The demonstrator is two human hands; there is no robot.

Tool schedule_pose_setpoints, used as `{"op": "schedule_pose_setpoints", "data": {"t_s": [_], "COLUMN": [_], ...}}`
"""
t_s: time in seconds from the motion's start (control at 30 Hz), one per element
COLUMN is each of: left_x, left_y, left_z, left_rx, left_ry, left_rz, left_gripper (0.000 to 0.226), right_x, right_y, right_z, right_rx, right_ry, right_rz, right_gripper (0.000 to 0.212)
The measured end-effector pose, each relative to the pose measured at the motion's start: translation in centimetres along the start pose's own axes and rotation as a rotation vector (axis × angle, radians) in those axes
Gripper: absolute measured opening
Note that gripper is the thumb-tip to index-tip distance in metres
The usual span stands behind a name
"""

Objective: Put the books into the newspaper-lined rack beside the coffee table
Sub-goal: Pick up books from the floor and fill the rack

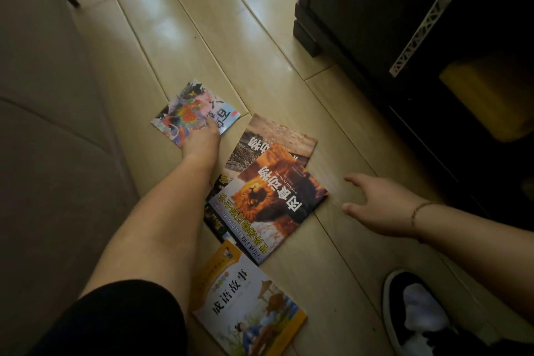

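Several books lie on the pale wooden floor. My left hand [202,139] rests on the near corner of a small colourful book [189,107]; I cannot see whether its fingers curl under the edge. A lion-cover book [268,199] lies on top of a brown reptile-cover book [274,136] and a dark book [215,220]. Nearest to me is a yellow-bordered storybook [248,300]. My right hand [378,202] hovers just right of the lion-cover book, fingers spread and holding nothing. The rack is not in sight.
A dark cabinet [375,9] with a white patterned handle [419,35] stands at the right, something yellow [485,95] on its low shelf. A grey sofa [43,124] fills the left. My black shoe [413,312] is at the lower right.
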State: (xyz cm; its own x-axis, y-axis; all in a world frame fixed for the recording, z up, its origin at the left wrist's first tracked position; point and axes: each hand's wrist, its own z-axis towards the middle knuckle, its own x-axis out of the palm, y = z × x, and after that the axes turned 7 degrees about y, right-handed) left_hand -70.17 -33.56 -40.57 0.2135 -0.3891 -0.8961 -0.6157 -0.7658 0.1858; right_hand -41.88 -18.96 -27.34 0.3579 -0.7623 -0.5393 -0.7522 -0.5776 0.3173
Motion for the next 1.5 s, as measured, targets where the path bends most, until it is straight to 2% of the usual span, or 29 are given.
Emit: {"op": "schedule_pose_setpoints", "data": {"t_s": [0.17, 0.27, 0.33, 0.4, 0.47, 0.53, 0.6, 0.63, 0.67, 0.73, 0.77, 0.83, 0.93, 1.0, 1.07, 1.13, 1.17, 1.27, 1.37, 1.43, 1.5], "left_x": [-2.5, -5.2, -6.6, -7.2, -7.2, -6.5, -5.3, -4.4, -3.7, -2.5, -2.2, -2.3, -4.6, -6.6, -8.0, -10.2, -11.6, -17.2, -23.2, -26.7, -29.8], "left_y": [-0.8, -1.5, -1.9, -3.1, -5.7, -9.7, -13.7, -15.4, -16.9, -19.3, -19.9, -20.2, -18.0, -16.0, -13.7, -11.8, -10.9, -9.3, -9.7, -11.0, -13.2], "left_z": [-0.7, -1.8, -3.1, -5.0, -7.5, -10.8, -14.2, -15.7, -17.1, -19.2, -20.0, -20.7, -20.1, -18.2, -16.1, -15.0, -15.0, -17.2, -20.7, -23.3, -26.5], "left_rx": [-0.229, -0.418, -0.485, -0.418, -0.235, -0.062, 0.070, 0.129, 0.190, 0.252, 0.266, 0.321, 0.427, 0.381, 0.341, 0.407, 0.447, 0.533, 0.677, 0.723, 0.766], "left_ry": [-0.043, -0.233, -0.431, -0.672, -0.879, -0.996, -1.050, -1.044, -1.021, -0.912, -0.843, -0.726, -0.674, -0.619, -0.402, -0.171, -0.148, -0.332, -0.395, -0.453, -0.518], "left_rz": [-0.210, -0.491, -0.687, -0.880, -0.991, -1.022, -1.037, -1.040, -1.040, -1.022, -1.006, -1.081, -1.283, -1.114, -0.951, -1.006, -1.048, -1.204, -1.489, -1.560, -1.611], "left_gripper": [0.022, 0.027, 0.031, 0.033, 0.026, 0.020, 0.019, 0.019, 0.019, 0.019, 0.019, 0.024, 0.029, 0.048, 0.066, 0.051, 0.042, 0.022, 0.017, 0.017, 0.027], "right_x": [-0.2, -0.3, -0.3, -0.9, -1.8, -2.7, -3.2, -3.2, -3.0, -2.2, -1.9, -1.7, -2.3, -3.1, -4.0, -5.2, -5.8, -8.1, -11.0, -12.0, -12.1], "right_y": [0.2, 0.3, -0.1, -0.3, -0.2, -0.1, 0.1, 0.4, 0.8, 1.1, 0.9, 0.2, -1.0, -1.3, -0.9, -0.7, -0.6, -0.4, -1.3, -3.0, -5.2], "right_z": [0.3, 0.5, 1.0, 1.3, 1.3, 1.5, 1.7, 1.8, 1.7, 1.6, 1.6, 1.5, 0.8, 0.1, -1.5, -4.4, -6.3, -13.0, -21.1, -27.3, -33.1], "right_rx": [-0.024, -0.014, 0.003, 0.005, 0.016, -0.025, -0.078, -0.100, -0.120, -0.120, -0.089, -0.040, -0.019, -0.044, -0.090, -0.160, -0.206, -0.369, -0.492, -0.549, -0.561], "right_ry": [0.005, 0.013, 0.028, 0.057, 0.108, 0.140, 0.183, 0.171, 0.147, -0.007, -0.101, -0.190, -0.209, -0.231, -0.311, -0.444, -0.509, -0.702, -0.844, -0.864, -0.903], "right_rz": [0.036, 0.095, 0.183, 0.448, 0.857, 1.172, 1.321, 1.350, 1.357, 1.220, 1.050, 0.747, 0.597, 0.521, 0.470, 0.446, 0.432, 0.502, 0.546, 0.548, 0.516], "right_gripper": [0.061, 0.059, 0.059, 0.062, 0.070, 0.083, 0.099, 0.103, 0.094, 0.039, 0.013, 0.015, 0.009, 0.020, 0.019, 0.017, 0.018, 0.020, 0.015, 0.022, 0.027]}}
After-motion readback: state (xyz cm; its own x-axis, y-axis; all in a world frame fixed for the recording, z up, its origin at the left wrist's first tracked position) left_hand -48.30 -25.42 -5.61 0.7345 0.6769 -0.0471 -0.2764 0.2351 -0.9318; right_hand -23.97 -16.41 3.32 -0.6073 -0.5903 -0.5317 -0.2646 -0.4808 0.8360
